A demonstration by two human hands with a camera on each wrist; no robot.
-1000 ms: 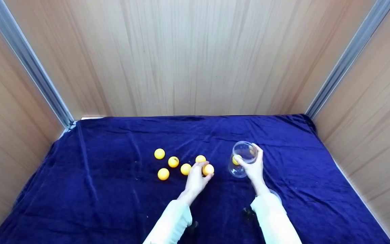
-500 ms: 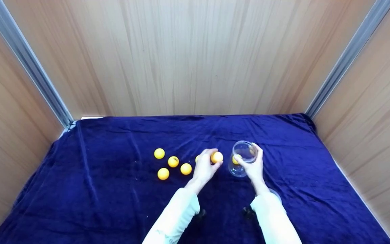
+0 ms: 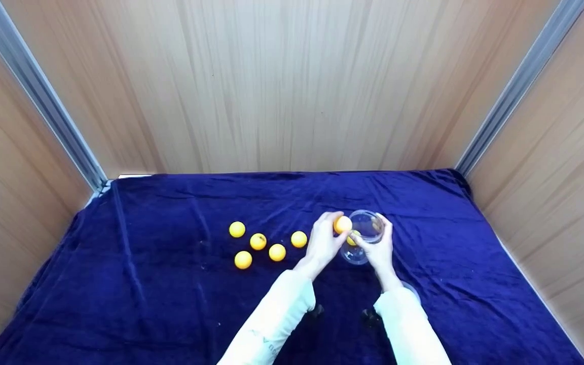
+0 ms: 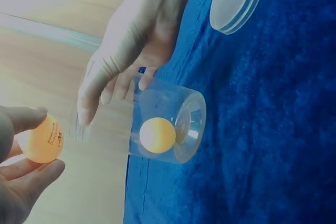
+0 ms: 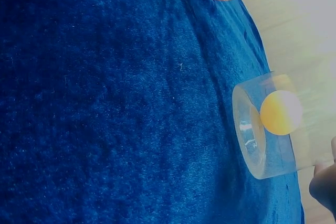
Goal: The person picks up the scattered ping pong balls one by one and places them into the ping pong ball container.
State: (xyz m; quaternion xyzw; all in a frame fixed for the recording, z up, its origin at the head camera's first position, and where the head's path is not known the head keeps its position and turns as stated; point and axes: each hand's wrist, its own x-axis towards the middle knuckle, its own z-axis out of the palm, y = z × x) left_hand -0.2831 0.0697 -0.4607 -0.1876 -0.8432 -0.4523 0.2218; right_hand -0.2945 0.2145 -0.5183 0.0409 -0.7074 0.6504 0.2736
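My left hand (image 3: 324, 241) pinches an orange ping-pong ball (image 3: 343, 224) between thumb and fingers, right beside the rim of a clear plastic jar (image 3: 357, 256). Printed lettering shows on that ball in the left wrist view. My right hand (image 3: 380, 251) grips the jar near its open top, thumb on the near side and fingers round the far side. One ping-pong ball (image 4: 157, 135) sits inside, low in the jar. Several more balls lie on the cloth to the left, the nearest ball (image 3: 299, 239) just left of my left hand.
Dark blue velvet cloth (image 3: 170, 304) covers the table. A clear round lid (image 4: 236, 1) lies on it, partly hidden by my right sleeve (image 3: 408, 319) in the head view. Wooden panels (image 3: 282, 91) stand at the back and both sides.
My left hand has lifted the ping-pong ball and carried it right and away from me to the jar's rim, uncovering a ball behind it. My right hand and the jar have stayed put.
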